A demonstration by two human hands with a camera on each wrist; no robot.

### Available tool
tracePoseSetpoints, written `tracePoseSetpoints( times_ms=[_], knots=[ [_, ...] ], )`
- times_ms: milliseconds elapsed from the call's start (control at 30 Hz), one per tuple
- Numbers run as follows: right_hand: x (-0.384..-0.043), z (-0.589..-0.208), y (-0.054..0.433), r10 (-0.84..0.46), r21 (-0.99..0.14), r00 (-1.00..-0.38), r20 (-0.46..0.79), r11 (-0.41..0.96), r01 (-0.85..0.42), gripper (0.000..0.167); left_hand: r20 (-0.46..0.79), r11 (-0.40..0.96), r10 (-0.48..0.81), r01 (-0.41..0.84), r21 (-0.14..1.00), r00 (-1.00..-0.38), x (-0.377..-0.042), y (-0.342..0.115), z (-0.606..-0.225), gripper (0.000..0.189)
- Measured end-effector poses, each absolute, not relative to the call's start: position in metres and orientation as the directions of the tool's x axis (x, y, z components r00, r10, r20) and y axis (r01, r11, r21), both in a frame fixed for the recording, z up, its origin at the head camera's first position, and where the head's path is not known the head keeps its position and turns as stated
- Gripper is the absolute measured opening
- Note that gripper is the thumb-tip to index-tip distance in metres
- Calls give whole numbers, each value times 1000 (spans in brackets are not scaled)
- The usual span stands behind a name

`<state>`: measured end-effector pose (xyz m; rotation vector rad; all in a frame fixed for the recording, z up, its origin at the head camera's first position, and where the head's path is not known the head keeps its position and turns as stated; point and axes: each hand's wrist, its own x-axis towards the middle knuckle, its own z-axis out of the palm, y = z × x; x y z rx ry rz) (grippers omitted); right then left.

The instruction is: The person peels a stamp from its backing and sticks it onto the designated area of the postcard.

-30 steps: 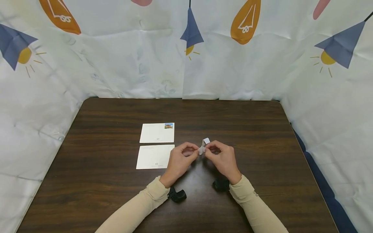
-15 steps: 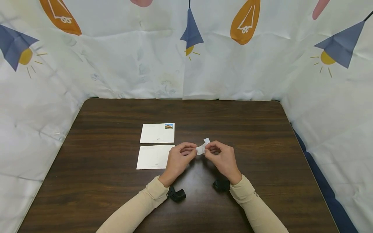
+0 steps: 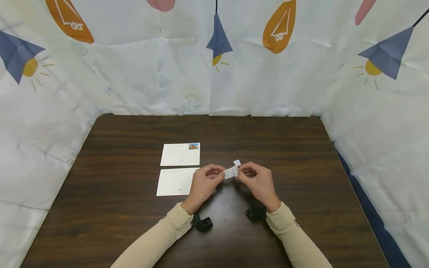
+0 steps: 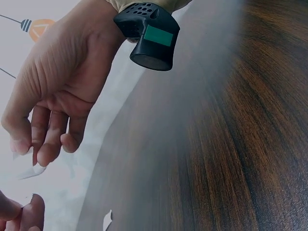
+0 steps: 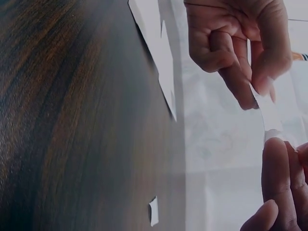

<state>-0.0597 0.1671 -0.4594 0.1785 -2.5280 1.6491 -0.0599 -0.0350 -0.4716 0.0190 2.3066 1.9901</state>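
Between my hands is a small white piece of paper [image 3: 229, 172], stretched from one set of fingertips to the other just above the table. My left hand [image 3: 206, 182] pinches its left end with thumb and fingers; my right hand [image 3: 259, 184] pinches the other end. In the right wrist view the paper [image 5: 270, 113] looks thin and flat, its lower end partly covered by my right fingers [image 5: 276, 168]. Behind my hands, a small white scrap [image 3: 237, 162] lies on the table, apart from the held paper in the right wrist view.
Left of my hands lie two white postcards: the far one [image 3: 177, 156] bears a colourful stamp picture [image 3: 193, 146], and my left hand overlaps the near one [image 3: 172, 182]. The dark wooden table [image 3: 285, 141] is bordered by a printed white cloth [image 3: 151, 85].
My hands have drawn slightly apart, and more of the white paper shows between them, now flatter. The postcards and the scrap stay in place; the head view has tilted slightly.
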Motion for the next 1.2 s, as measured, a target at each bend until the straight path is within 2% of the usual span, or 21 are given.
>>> tracePoseSetpoints(
  times_ms=[367, 1200],
  knots=[
    [-62, -463, 176, -4, -916, -987, 162, 372, -152, 3, -69, 151, 76, -57, 987, -995, -59, -39, -475, 9],
    [-63, -458, 196, 65, -927, -994, 91, 370, -61, 3, -95, 147, 73, -83, 986, -993, -55, -44, -470, 11]
  ],
)
